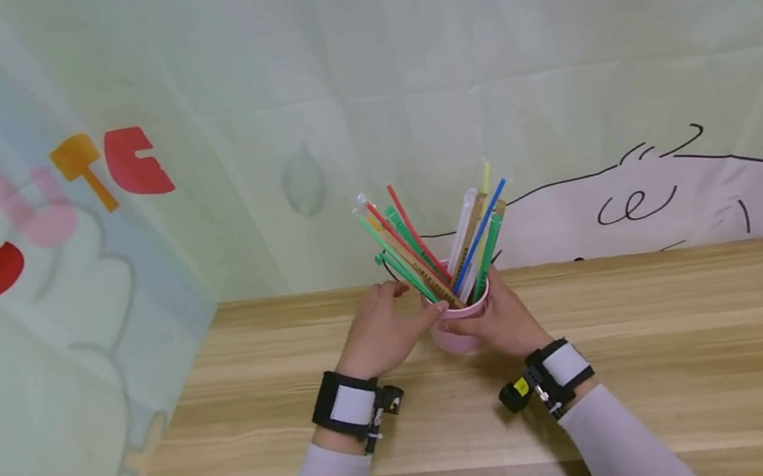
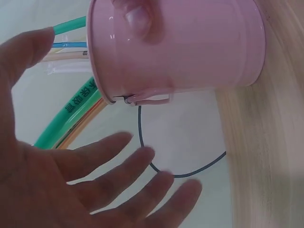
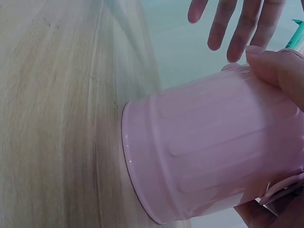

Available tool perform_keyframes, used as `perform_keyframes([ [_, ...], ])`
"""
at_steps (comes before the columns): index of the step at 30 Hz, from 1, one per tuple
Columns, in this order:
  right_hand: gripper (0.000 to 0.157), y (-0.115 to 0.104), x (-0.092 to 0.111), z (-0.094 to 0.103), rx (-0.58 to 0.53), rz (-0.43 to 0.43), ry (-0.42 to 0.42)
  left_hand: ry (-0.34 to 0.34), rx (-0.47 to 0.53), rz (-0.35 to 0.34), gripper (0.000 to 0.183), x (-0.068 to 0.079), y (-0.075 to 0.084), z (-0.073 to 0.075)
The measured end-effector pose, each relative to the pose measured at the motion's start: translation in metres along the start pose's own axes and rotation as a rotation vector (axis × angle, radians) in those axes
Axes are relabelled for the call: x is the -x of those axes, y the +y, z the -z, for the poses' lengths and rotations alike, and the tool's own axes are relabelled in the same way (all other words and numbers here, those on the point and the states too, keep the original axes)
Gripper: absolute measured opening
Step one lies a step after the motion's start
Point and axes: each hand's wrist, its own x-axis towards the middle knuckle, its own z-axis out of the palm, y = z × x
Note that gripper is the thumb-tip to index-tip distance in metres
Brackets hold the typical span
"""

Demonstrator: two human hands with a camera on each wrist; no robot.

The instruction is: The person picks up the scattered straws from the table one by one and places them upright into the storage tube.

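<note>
A small pink bucket (image 1: pixel 457 335) stands at the tabletop, full of colourful straws (image 1: pixel 421 253), some in clear or printed wrappers. My right hand (image 1: pixel 507 322) grips the bucket from the right. Its thumb (image 3: pixel 280 71) lies across the bucket's side, and its other fingers (image 3: pixel 259 213) reach round by the metal handle fitting. On the left side my left hand (image 1: pixel 384 332) is spread, its thumb near the rim. In the left wrist view the left fingers (image 2: pixel 142 190) are extended and apart from the bucket wall. Whether the bucket's base touches the table is hard to tell.
The wood-grain table (image 1: pixel 666 360) spreads out on both sides of the bucket. Behind it hangs a pale curtain (image 1: pixel 548 65) with coloured letters and a line-drawn cartoon. Each wrist wears a black strap (image 1: pixel 353 403) with a small camera.
</note>
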Motion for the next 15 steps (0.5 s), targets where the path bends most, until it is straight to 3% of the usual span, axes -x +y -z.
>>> perform_keyframes([
  [3, 0.1, 0.0, -0.001, -0.001, -0.001, 0.005, 0.0, -0.014, -0.015, -0.013, 0.09, 0.0, 0.0, -0.002],
  [8, 0.103, 0.004, 0.0, 0.001, 0.04, -0.006, 0.02, -0.026, -0.032, -0.053, 0.093, 0.0, -0.003, -0.011],
  [15, 0.113, 0.006, 0.008, 0.015, 0.13, -0.055, 0.031, -0.001, -0.181, -0.096, 0.102, 0.01, -0.005, -0.023],
])
